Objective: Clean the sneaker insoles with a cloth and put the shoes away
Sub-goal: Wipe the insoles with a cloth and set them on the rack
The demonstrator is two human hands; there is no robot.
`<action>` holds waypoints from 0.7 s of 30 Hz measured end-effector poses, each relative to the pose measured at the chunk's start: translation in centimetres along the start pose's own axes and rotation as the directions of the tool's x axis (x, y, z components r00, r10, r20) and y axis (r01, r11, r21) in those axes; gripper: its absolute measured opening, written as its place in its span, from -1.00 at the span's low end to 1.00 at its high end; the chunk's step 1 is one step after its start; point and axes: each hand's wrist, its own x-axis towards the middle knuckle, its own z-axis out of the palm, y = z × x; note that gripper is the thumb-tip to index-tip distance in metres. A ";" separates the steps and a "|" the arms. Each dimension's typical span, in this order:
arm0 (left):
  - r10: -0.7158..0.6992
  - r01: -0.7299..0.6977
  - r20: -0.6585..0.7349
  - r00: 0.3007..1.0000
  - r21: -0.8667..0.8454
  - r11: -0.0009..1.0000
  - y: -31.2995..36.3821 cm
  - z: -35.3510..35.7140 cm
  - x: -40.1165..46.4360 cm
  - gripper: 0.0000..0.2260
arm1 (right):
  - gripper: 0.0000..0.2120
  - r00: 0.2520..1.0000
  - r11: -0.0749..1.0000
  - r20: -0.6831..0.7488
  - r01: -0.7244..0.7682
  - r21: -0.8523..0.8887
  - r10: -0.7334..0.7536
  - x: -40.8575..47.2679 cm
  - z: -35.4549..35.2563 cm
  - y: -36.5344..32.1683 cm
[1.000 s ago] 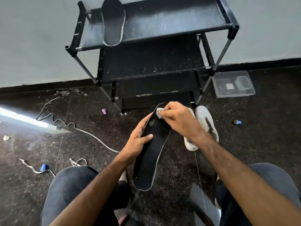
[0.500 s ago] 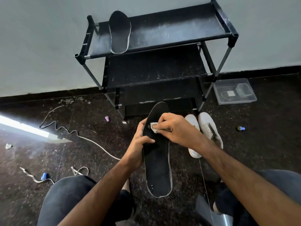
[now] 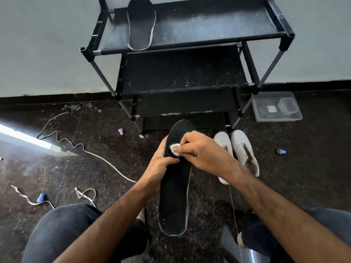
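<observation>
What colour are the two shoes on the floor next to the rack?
The sneakers are white, a bit grubby. The head camera shows them behind the right hand.

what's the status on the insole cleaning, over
Left hand grips black insole. Right hand pinches white cloth on its toe end. Second insole on rack, sneakers on floor. Nothing blocking.
</observation>
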 end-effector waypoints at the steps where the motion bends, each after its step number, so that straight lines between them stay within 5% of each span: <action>1: 0.003 -0.003 0.007 1.000 0.003 1.000 -0.1 0.0 0.1 -0.33 | -0.91 0.998 0.998 -0.058 -0.020 -0.060 0.016 0.1 -0.3 0.5; 5: 0.004 -0.007 0.058 0.998 0.038 0.999 -0.2 0.4 0.2 -0.32 | -0.91 0.939 0.964 -0.310 -0.208 -0.168 0.149 -0.1 -1.1 2.0; 10: 0.022 -0.022 0.004 1.000 0.060 0.998 0.2 0.1 0.6 -0.30 | -0.87 0.996 0.997 -0.043 -0.080 0.001 0.080 0.1 0.2 -0.2; 16: 0.051 -0.056 0.051 0.997 0.092 0.994 0.7 0.3 0.8 -0.31 | -0.91 0.952 0.965 -0.251 -0.218 -0.146 0.178 0.1 -1.8 1.6; 21: 0.076 -0.073 -0.024 0.997 0.100 0.992 1.3 -0.1 0.9 -0.39 | -0.86 0.995 0.995 0.008 -0.096 -0.015 0.096 0.1 -1.0 0.4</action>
